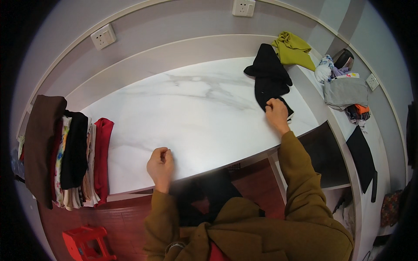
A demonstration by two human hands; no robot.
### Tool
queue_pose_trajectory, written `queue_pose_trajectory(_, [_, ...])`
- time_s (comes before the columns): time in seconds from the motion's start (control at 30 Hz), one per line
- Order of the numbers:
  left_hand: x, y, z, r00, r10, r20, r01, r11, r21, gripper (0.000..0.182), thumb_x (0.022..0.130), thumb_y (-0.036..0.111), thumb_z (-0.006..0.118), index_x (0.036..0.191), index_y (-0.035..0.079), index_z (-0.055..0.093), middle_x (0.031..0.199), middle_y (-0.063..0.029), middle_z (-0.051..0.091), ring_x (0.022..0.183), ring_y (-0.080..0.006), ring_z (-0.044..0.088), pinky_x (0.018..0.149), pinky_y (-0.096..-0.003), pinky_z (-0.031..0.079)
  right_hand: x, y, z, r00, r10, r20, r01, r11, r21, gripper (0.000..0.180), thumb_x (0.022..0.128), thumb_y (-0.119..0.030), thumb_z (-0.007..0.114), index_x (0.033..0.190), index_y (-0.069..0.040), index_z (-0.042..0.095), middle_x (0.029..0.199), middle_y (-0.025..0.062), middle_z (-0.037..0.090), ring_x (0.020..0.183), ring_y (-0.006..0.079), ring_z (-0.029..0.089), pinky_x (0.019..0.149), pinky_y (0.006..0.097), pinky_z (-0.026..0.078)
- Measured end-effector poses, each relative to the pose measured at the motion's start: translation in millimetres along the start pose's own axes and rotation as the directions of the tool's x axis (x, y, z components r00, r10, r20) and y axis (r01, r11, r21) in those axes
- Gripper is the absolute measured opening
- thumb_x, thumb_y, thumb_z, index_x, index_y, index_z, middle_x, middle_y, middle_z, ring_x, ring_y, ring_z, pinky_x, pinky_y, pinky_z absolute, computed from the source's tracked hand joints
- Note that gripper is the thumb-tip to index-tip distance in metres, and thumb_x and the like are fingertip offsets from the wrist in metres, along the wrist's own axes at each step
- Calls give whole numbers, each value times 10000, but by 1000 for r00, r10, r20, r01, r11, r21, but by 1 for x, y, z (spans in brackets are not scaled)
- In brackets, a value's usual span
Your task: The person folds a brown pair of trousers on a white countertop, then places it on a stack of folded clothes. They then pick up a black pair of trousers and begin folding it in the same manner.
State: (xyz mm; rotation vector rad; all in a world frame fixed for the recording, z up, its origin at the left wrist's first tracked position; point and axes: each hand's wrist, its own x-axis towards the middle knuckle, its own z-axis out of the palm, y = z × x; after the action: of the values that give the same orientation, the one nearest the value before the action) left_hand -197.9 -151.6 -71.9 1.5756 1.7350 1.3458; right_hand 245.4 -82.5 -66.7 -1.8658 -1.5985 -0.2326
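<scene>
My right hand (277, 114) rests with curled fingers on the lower end of a crumpled black garment (269, 75), which lies on the right part of the white marbled tabletop (183, 111); whether the fingers grip the cloth cannot be told. Near the front edge, my left hand (161, 164) is loosely closed over the tabletop, and no cloth shows in it. At the left end stands a tall stack of folded clothes, with a brown one (45, 140), a black one (75, 150) and a red one (102, 156).
A yellow-green cloth (292, 50) lies at the back right corner. On the raised right ledge are a folded grey cloth (346, 92), other small clothes and a black flat item (361, 156). A red plastic stool (86, 241) stands on the floor at lower left. Wall sockets line the back.
</scene>
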Motion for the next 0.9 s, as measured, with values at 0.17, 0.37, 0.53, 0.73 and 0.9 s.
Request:
queue_pose_trajectory(0.17, [-7,5,9,987,159,-24,-158,987,20,118,875,106,703,946,12,711,767,-105,694,631,-176,633,616,-300,514,-41,-85,10,979,-195,52,181,962,204,62,810,-81,699,866,-71,675,889,119,633,897,340,609,778,459,496])
queue_pose_trajectory(0.37, [-7,11,1,990,133,41,-133,991,0,181,931,141,697,992,-29,706,797,-79,698,691,-120,610,653,-274,510,-101,-189,-2,866,-496,56,377,724,578,74,762,-17,690,818,-41,647,826,113,613,801,328,602,690,408,488])
queue_pose_trajectory(0.53, [-9,18,-5,996,69,50,-64,994,-91,253,960,195,701,1030,-48,698,815,-90,702,736,-123,615,681,-275,506,-133,-230,-16,770,-629,105,368,572,733,140,708,5,706,832,-33,653,834,103,614,788,309,603,652,387,497])
queue_pose_trajectory(0.73, [-7,12,-5,997,69,46,-64,993,-103,255,954,178,714,1056,-55,695,825,-75,699,757,-120,614,688,-266,499,-137,-233,-16,784,-615,85,359,560,746,105,727,-27,672,828,-36,644,835,97,587,783,297,578,647,395,479])
queue_pose_trajectory(0.9, [-4,1,2,994,112,19,-107,981,-162,179,927,112,732,1041,-24,704,807,-54,675,684,-103,578,637,-252,492,-144,-233,-12,815,-577,59,355,578,735,111,745,-75,687,828,-54,616,834,97,549,802,301,563,665,415,463])
